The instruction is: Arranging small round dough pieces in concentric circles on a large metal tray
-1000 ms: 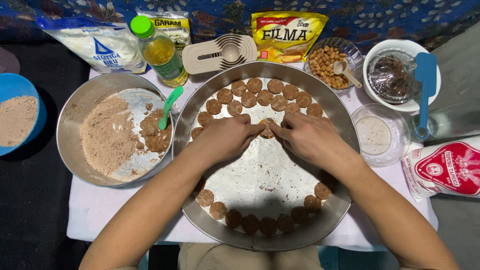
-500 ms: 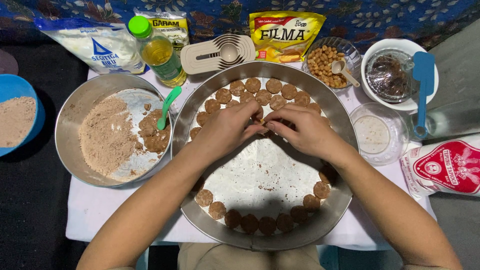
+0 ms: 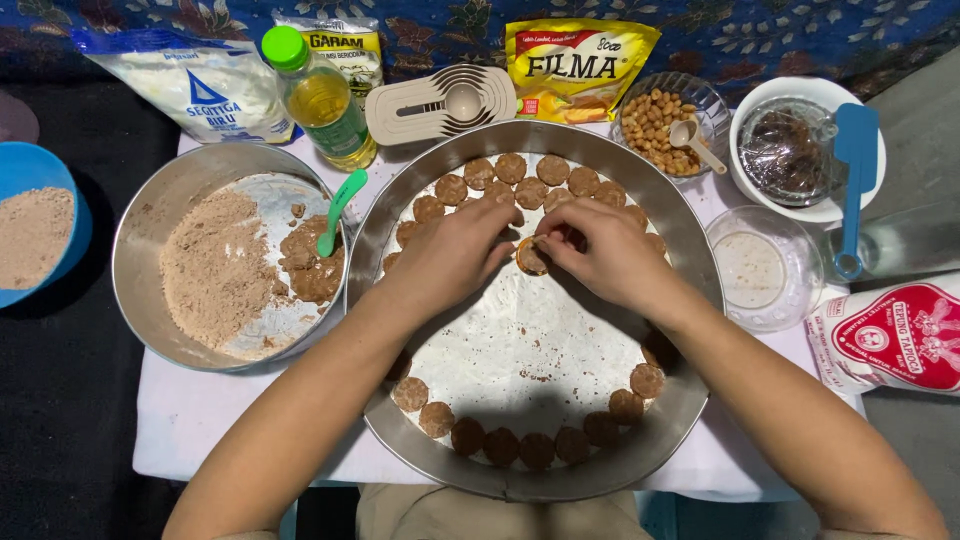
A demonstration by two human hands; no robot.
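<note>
Table, white-covered. Round metal tray, floured, brown dough discs along its rim. Left hand and right hand: fingers of both pinched together on one dough disc at tray centre.

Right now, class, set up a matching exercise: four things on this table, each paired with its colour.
Things:
1. spatula
2. bottle cap
3. spoon in the steel bowl
4. round tray

Colours:
A. silver
B. bright green
C. blue
D. teal green

Pairs: 1-C, 2-B, 3-D, 4-A
</note>
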